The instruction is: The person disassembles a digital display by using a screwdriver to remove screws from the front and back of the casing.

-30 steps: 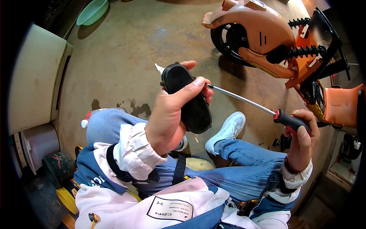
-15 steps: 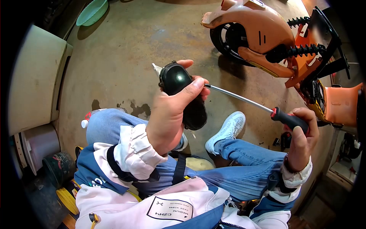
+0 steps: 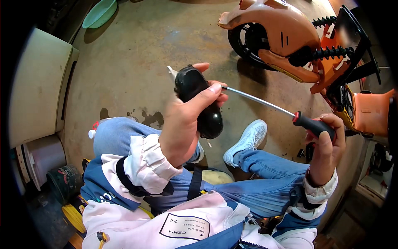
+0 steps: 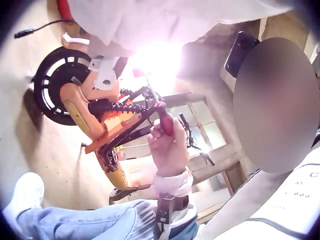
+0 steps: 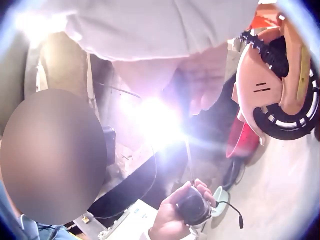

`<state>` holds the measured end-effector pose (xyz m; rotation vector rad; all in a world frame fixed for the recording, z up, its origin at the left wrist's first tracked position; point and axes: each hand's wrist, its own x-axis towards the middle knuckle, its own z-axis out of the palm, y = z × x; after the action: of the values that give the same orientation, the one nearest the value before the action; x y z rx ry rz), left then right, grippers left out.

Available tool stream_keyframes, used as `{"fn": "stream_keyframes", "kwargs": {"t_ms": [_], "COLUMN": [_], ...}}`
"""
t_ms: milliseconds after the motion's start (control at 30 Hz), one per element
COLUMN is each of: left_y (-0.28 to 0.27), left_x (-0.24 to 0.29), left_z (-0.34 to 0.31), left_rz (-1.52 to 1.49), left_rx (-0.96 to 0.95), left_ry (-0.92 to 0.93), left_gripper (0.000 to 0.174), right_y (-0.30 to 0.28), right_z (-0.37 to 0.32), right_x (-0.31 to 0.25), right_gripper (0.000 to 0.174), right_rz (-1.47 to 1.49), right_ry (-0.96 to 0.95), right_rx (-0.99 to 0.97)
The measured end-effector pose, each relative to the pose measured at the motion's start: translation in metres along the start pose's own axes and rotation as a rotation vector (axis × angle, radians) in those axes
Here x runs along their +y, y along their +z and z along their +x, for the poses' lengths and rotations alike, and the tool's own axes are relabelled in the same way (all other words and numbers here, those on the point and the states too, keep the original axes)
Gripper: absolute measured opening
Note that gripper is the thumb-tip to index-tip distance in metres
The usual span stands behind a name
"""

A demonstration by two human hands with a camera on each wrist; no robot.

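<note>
Over the floor [image 3: 137,54], the left hand [image 3: 180,124] grips the black case [image 3: 192,85]; the right hand [image 3: 327,145] holds a screwdriver [image 3: 307,122], tip by the left fingers. Probably working the case's underside, calling for steady alignment.

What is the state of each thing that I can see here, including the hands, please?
Left hand, curled round the black case.
Right hand, gripping the screwdriver.
Screwdriver, held, tip hidden.
Black case, held, tilted.
Scooter, wheel fitted.
Basin, on the floor.
Bottle, cap on.
Floor, stained.
</note>
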<state>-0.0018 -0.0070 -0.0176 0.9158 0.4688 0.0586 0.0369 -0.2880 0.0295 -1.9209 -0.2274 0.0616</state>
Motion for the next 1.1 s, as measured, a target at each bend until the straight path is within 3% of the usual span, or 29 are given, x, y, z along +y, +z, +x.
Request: {"fn": "stream_keyframes", "kwargs": {"t_ms": [167,333,600,1100], "left_y": [0.001,-0.002,0.001,0.002], "left_x": [0.002,0.0,-0.001,0.001], "left_z": [-0.002,0.002,0.001,-0.001], "left_rz": [-0.074,-0.211,-0.181,-0.075], "left_rx": [-0.097,-0.142,-0.15,-0.148], "left_ry": [-0.108,-0.136,-0.159,-0.131], "left_gripper": [0.063,0.065,0.061,0.059], "right_y": [-0.006,-0.011,-0.005,-0.006], "right_z": [0.002,0.003,-0.001,0.0], "right_x": [0.003,0.003,-0.003,0.004], "right_gripper": [0.043,0.04,0.045,0.044], "right_rz": [0.14,0.218,0.169,0.141], "right_ry": [0.044,0.038,0.091,0.078], "right_rx": [0.173,0.183,-0.022,-0.07]}}
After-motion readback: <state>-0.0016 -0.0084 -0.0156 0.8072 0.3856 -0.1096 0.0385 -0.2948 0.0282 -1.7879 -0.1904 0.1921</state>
